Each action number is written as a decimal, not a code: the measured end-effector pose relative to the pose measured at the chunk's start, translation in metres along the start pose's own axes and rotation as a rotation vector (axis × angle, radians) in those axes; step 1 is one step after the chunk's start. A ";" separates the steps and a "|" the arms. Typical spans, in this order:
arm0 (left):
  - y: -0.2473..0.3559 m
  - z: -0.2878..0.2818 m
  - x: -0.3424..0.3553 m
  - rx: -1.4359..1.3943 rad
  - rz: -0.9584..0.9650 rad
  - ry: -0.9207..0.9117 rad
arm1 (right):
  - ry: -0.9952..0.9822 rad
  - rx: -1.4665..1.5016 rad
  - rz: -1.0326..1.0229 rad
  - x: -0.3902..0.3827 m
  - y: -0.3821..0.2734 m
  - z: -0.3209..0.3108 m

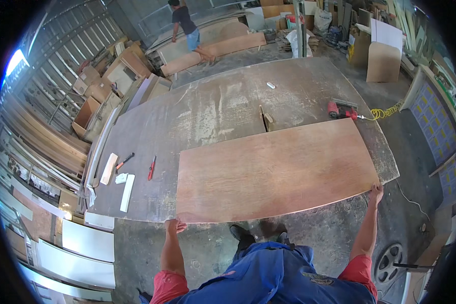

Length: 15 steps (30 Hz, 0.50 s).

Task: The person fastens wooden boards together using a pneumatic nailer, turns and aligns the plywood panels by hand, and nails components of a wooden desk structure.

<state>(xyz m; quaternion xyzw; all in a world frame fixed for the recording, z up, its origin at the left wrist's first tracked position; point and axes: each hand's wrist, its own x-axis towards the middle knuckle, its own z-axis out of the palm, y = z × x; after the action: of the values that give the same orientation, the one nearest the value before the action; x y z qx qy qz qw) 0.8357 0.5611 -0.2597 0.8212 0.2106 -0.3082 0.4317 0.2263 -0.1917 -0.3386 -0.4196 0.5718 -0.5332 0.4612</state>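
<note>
A reddish plywood panel [273,169] lies on a large worn worktable [213,106], its long near edge along the table's edge. My left hand [176,225] grips its near left corner, and my right hand [376,192] holds the near right corner. Beyond the panel are a red nail gun [339,111] on a yellow coiled hose [387,111], small wood pieces [266,119] and a small white item [270,85]. To the left lie a red tool [151,167], a hammer [125,161], a pale wood block [108,169] and white strips [127,192].
A co-worker [186,30] stands behind the table beside long boards [228,48]. Stacked timber [45,137] and white panels [86,240] line the left. Leaning boards [382,61] and a blue-patterned panel [430,121] stand at the right. A wheel [390,261] is at lower right.
</note>
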 end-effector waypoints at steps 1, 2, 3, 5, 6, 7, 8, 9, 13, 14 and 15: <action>0.003 0.001 -0.005 0.007 -0.001 -0.003 | -0.006 0.000 -0.006 0.000 -0.001 -0.002; 0.006 0.002 -0.010 0.001 -0.007 0.010 | 0.001 -0.003 -0.003 -0.001 -0.001 -0.003; 0.010 0.005 -0.014 -0.004 -0.013 0.021 | 0.007 0.007 0.001 -0.001 -0.001 -0.002; 0.008 0.000 -0.017 -0.005 0.006 -0.007 | 0.009 -0.003 -0.008 -0.005 -0.005 0.003; 0.007 -0.004 -0.016 -0.014 0.027 -0.036 | 0.017 -0.007 -0.005 -0.006 -0.006 0.003; 0.005 -0.006 -0.014 -0.006 0.025 -0.040 | 0.030 -0.111 -0.018 -0.006 -0.008 0.004; 0.003 -0.010 -0.010 -0.012 0.015 -0.037 | 0.041 -0.215 -0.031 -0.005 -0.008 0.005; 0.000 -0.011 -0.007 -0.018 0.005 -0.034 | 0.057 -0.219 -0.043 -0.003 -0.007 0.008; 0.002 -0.004 -0.009 0.013 0.014 -0.011 | 0.130 -0.367 -0.023 -0.013 -0.012 0.008; 0.000 -0.009 -0.007 -0.007 0.006 -0.031 | 0.135 -0.373 -0.016 -0.013 -0.013 0.007; -0.004 -0.013 -0.005 -0.026 -0.004 -0.049 | 0.112 -0.319 -0.018 -0.015 -0.012 0.008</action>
<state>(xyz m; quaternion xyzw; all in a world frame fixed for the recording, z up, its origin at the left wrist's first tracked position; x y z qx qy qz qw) 0.8341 0.5740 -0.2526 0.8072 0.2057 -0.3262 0.4469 0.2372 -0.1803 -0.3258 -0.4621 0.6704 -0.4623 0.3513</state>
